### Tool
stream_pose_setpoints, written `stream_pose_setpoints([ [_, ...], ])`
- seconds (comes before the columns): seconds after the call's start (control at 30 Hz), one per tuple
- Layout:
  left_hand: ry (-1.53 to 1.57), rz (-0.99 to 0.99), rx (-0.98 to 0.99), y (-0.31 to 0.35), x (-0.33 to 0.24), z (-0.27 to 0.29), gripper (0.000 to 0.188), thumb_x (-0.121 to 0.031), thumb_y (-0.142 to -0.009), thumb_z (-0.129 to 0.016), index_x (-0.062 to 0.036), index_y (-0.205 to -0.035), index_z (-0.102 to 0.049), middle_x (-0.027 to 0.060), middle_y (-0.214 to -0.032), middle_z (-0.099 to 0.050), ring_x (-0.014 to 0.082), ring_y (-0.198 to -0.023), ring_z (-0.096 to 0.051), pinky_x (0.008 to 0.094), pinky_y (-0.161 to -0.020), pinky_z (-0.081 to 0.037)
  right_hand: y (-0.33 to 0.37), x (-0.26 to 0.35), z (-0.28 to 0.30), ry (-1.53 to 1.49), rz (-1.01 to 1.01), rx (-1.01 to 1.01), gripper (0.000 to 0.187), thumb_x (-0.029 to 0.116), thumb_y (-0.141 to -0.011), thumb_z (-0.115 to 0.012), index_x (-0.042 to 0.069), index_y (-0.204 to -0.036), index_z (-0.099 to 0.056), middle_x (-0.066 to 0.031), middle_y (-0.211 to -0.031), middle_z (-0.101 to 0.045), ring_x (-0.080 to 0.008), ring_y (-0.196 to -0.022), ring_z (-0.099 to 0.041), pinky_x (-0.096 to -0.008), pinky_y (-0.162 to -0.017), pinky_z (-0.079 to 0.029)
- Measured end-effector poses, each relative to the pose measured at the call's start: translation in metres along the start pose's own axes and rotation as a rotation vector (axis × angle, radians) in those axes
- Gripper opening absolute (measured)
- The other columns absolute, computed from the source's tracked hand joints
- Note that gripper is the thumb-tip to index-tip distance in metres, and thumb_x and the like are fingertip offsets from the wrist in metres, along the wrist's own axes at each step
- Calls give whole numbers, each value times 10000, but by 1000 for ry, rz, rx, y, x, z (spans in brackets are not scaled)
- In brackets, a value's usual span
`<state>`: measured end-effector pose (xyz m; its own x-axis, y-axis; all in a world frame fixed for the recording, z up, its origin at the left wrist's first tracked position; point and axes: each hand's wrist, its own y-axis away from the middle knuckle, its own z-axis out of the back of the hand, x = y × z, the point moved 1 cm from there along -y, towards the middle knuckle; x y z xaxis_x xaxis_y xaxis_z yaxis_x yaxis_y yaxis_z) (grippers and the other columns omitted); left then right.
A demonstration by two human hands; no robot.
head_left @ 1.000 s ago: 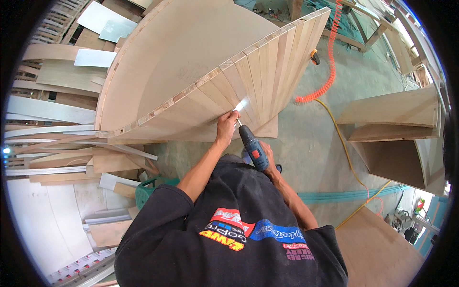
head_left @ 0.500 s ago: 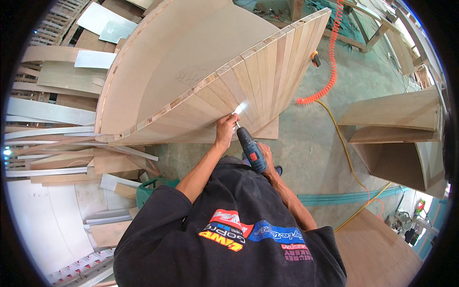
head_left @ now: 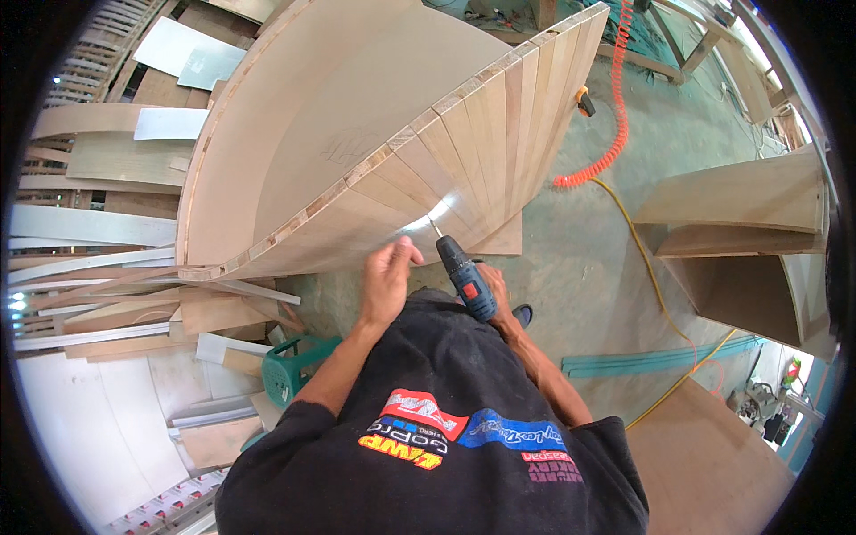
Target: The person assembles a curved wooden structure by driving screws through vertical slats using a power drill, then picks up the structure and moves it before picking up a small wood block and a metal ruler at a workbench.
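My right hand (head_left: 496, 296) is wrapped round the grip of a dark blue cordless drill (head_left: 467, 278) with a red patch on its body. A thin bit points from its chuck to the slatted wooden panel (head_left: 446, 169), its tip at the panel's face within a bright patch of light. To the left of the chuck, my left hand (head_left: 389, 275) is raised off the panel with its fingers curled in. Whether anything small lies inside those fingers is hidden. The panel is the outer face of a large curved wooden piece with a smooth pale inner side (head_left: 374, 80).
An orange coiled air hose (head_left: 615, 116) and a yellow hose (head_left: 655, 285) run along the floor at right. Plywood boxes (head_left: 731, 223) stand beyond them. A green plastic stool (head_left: 299, 366) is by my left arm, and stacked boards (head_left: 98, 223) fill the left side.
My left hand has left the drill tip and panel, drawing back toward me and to the left. The drill stays in my right hand, its bit now uncovered against the panel.
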<state>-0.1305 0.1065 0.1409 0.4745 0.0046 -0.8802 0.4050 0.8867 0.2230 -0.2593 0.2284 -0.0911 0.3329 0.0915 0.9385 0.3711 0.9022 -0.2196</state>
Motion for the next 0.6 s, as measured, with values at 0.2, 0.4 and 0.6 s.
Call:
stream_pose_setpoints([
  [0.2,-439,-444,-473,-34,-140,76,424,-286,-1016,-431,-22,-706,-549,35,-552,-411,100,-538,-398,287,-526,-345,-5,-1,0,69,52,-22,317,234,-755,-660,37,-996,-598,-99,-882,-580,-276,-878,-566,-387,-845,-365],
  [0.4,-640,-256,-212,-99,-102,86,471,-354,-991,-424,9,-722,-556,137,-565,-481,249,-557,-488,400,-604,-421,-10,10,2,79,12,-5,276,171,-794,-579,28,-1028,-603,-96,-902,-586,-266,-908,-566,-382,-849,-350],
  [0.6,-660,-183,-185,-97,-109,79,460,-345,-977,-422,16,-725,-557,174,-578,-473,305,-563,-483,419,-619,-424,-13,15,5,127,-51,-15,233,151,-799,-569,53,-1008,-608,-96,-887,-579,-263,-913,-563,-384,-861,-347],
])
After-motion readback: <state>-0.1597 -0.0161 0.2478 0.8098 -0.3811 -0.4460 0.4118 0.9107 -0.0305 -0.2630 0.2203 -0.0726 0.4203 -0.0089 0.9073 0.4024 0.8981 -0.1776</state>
